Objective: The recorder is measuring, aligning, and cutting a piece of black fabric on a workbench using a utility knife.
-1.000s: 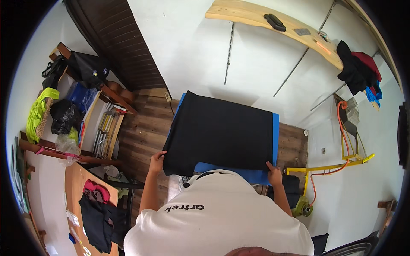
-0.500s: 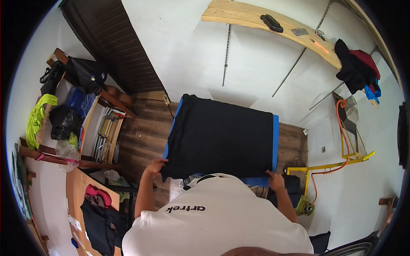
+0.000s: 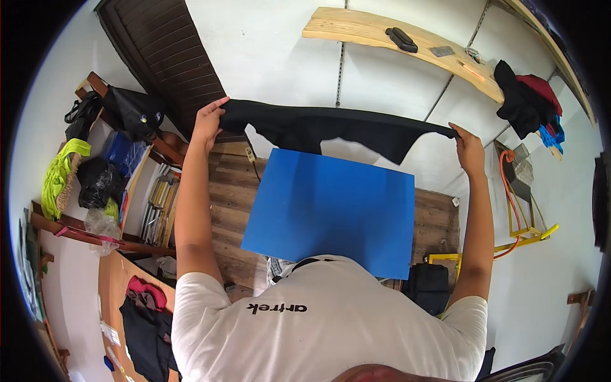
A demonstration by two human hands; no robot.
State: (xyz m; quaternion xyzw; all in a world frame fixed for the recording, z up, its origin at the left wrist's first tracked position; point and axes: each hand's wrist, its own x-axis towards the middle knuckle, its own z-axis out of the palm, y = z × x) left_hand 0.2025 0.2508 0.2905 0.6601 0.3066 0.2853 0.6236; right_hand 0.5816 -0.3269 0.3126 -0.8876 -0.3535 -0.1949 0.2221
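Observation:
A black cloth [image 3: 299, 124] is stretched in the air above the far edge of a blue tabletop [image 3: 331, 210]. Its near edge runs almost straight between my hands, while its lower part hangs in uneven folds. My left hand [image 3: 208, 122] pinches one upper corner, level with the dark slatted door. At the opposite corner, my right hand [image 3: 468, 148] grips the cloth between thumb and fingers in front of the white wall. Both arms reach far forward. Whether the cloth is a garment or a plain piece I cannot tell.
A wooden shelf [image 3: 375, 41] on the far wall bears a black case [image 3: 401, 39] and heaped clothes [image 3: 528, 102]. On the left stands a rack [image 3: 114, 239] with bags and a lime-green cloth [image 3: 63, 172]. Dark clothing [image 3: 146, 331] lies on a wooden table. A yellow metal frame [image 3: 519, 242] is at right.
The black cloth, spread flat over the blue tabletop before, is now lifted off and held up beyond its far edge. Both hands have moved forward and up, farther apart, uncovering the blue surface.

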